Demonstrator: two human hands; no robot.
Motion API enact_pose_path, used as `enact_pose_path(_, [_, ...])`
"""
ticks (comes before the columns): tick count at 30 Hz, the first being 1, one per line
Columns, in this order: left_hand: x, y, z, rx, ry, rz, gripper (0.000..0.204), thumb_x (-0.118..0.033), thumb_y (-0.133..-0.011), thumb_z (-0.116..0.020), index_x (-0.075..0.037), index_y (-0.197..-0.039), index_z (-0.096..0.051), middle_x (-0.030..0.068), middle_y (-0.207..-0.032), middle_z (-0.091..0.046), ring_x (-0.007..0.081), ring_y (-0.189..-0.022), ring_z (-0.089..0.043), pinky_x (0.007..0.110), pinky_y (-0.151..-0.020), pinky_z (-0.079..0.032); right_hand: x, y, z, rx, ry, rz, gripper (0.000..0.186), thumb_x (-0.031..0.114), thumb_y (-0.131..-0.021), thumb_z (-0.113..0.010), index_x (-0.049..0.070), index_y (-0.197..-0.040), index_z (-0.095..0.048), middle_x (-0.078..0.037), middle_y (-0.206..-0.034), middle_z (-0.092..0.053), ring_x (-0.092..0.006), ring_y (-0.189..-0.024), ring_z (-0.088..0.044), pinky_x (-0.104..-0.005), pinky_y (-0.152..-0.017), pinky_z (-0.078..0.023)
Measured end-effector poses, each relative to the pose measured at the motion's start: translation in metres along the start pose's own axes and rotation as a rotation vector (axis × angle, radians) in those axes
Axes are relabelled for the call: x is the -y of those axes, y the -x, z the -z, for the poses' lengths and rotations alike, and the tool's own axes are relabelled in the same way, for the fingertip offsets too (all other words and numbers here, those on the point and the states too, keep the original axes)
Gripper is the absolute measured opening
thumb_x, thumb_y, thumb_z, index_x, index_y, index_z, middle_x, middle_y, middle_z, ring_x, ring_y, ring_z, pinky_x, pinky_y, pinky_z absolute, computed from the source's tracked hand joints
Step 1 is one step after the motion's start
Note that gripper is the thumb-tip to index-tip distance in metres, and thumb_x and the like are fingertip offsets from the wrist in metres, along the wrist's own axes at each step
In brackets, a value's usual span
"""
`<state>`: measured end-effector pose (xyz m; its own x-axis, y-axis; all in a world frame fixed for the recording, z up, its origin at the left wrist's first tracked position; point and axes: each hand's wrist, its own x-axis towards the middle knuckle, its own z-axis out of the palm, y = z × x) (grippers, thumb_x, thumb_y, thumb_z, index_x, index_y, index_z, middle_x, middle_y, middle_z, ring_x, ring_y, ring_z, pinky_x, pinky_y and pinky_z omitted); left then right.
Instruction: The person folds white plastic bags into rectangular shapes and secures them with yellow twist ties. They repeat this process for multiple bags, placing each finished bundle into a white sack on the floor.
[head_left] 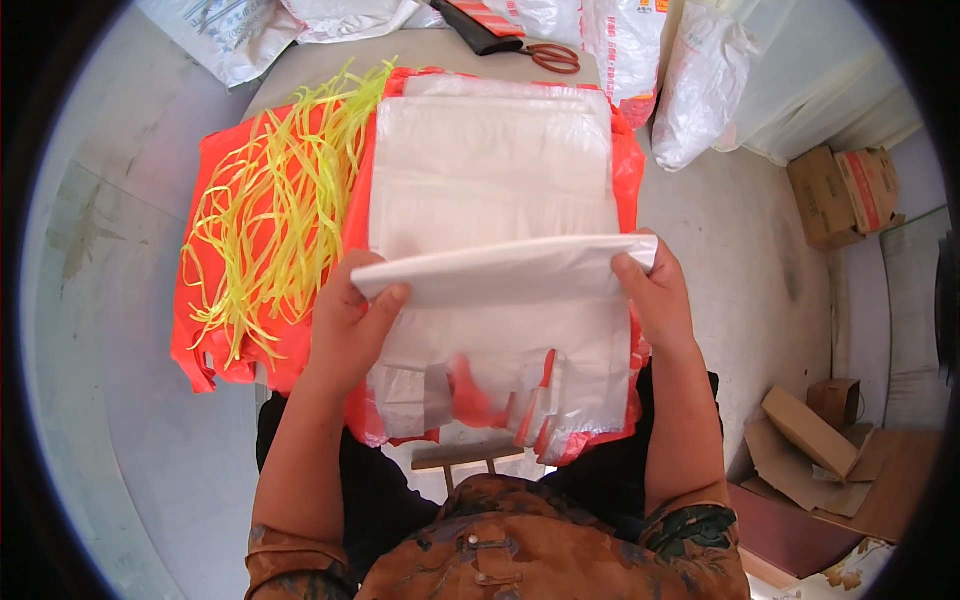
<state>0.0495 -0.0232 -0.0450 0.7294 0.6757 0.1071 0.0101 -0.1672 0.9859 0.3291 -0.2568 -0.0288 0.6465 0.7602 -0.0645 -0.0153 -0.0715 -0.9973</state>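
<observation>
Yellow ribbons (285, 215) lay loose at the left, at ten o'clock from the left fingers, on bright red plastic (220, 300). Next came the left hand (348, 325), its fingers grasping one end of a folded white plastic film (500, 272), the thumb pressed over the near side and the other fingers largely hidden.

The relation that counted was the film's span: from the left fingers it ran toward three o'clock, its right end angled a shade toward two. That long axis lay crosswise before the body, over the middle of a stack of translucent plastic bags (490, 150). Neither hand was nearer, since each had an end. The film looked thin, milky and glossy, flattened into a narrow band with a smooth far edge and soft creases; how many layers it had could not be told. Beyond it the stack reached toward twelve o'clock; toward six, red showed among the bags' loose ends.

At the right, the right hand (662, 300) grasped the other end, thumb on top, its remaining fingers mostly out of sight. Scissors (553, 58) lay at eleven o'clock from it, at the bench's (340, 62) far edge.
</observation>
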Motion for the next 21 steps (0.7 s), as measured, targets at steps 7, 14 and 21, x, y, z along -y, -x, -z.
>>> enact_pose_path(7, [0.003, -0.022, -0.034, -0.240, -0.043, -0.027, 0.060, -0.012, -0.103, -0.070, -0.001, -0.155, -0.041, 0.0079, -0.107, -0.068, 0.0120, -0.095, -0.063, 0.028, -0.085, -0.051, 0.004, -0.023, -0.026, -0.237, 0.081, -0.088, 0.030, 0.021, -0.103, -0.068, 0.001, -0.126, -0.065, -0.003, -0.110, -0.071, -0.0099, -0.095, -0.065, -0.0281, -0.087, -0.052])
enact_pose_path(14, [0.017, -0.022, -0.028, -0.232, -0.189, -0.069, 0.072, -0.013, -0.100, -0.071, -0.005, -0.162, -0.035, 0.0068, -0.090, -0.064, 0.0113, -0.072, -0.050, 0.028, -0.066, -0.044, -0.003, -0.027, -0.027, -0.229, 0.125, 0.064, 0.049, 0.021, -0.105, -0.067, 0.003, -0.148, -0.054, -0.010, -0.136, -0.066, -0.0165, -0.113, -0.066, -0.0304, -0.101, -0.051])
enact_pose_path(21, [0.013, -0.026, -0.029, -0.269, -0.145, 0.031, 0.067, -0.011, -0.098, -0.073, -0.004, -0.157, -0.043, -0.0006, -0.075, -0.052, 0.0080, -0.065, -0.044, 0.027, -0.061, -0.039, -0.003, -0.033, -0.020, -0.169, 0.428, 0.041, 0.055, 0.021, -0.102, -0.065, 0.002, -0.152, -0.051, -0.016, -0.152, -0.058, -0.0249, -0.135, -0.059, -0.0381, -0.110, -0.047])
